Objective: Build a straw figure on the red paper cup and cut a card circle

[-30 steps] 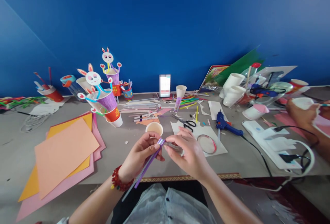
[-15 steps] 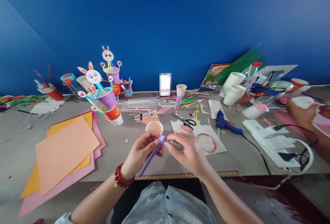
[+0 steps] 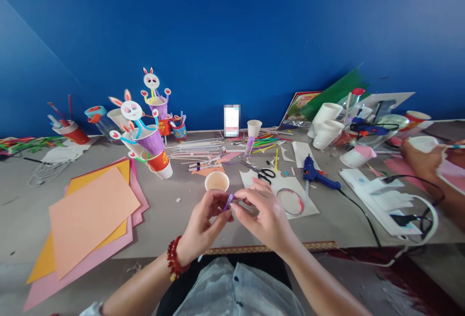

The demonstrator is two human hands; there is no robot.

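My left hand (image 3: 207, 219), with a red bead bracelet at the wrist, pinches slim purple straws (image 3: 229, 201) close above the table's front edge. Only a short purple length shows; the fingers hide the rest. My right hand (image 3: 263, 212) meets it from the right, thumb and forefinger at the straws' end. Inside the right palm sits a greyish, see-through thing (image 3: 247, 205) that looks like a roll of clear tape, mostly hidden. Just beyond the fingertips stands a paper cup (image 3: 217, 181). Black-handled scissors (image 3: 267, 175) and a ring-shaped roll with a pink part (image 3: 290, 201) lie on white paper (image 3: 308, 204).
Rabbit-topped paper cups (image 3: 150, 141) stand at left, behind stacked coloured paper (image 3: 94, 219). Many straws (image 3: 198, 147) lie at the back. On the right are a blue glue gun (image 3: 319, 175), a power strip (image 3: 378, 204) with cords, and another person's hand (image 3: 419, 161) holding a cup.
My left hand has turned and shifted its hold, so the long purple ends that pointed down toward me no longer show. My right hand stays nearly in place.
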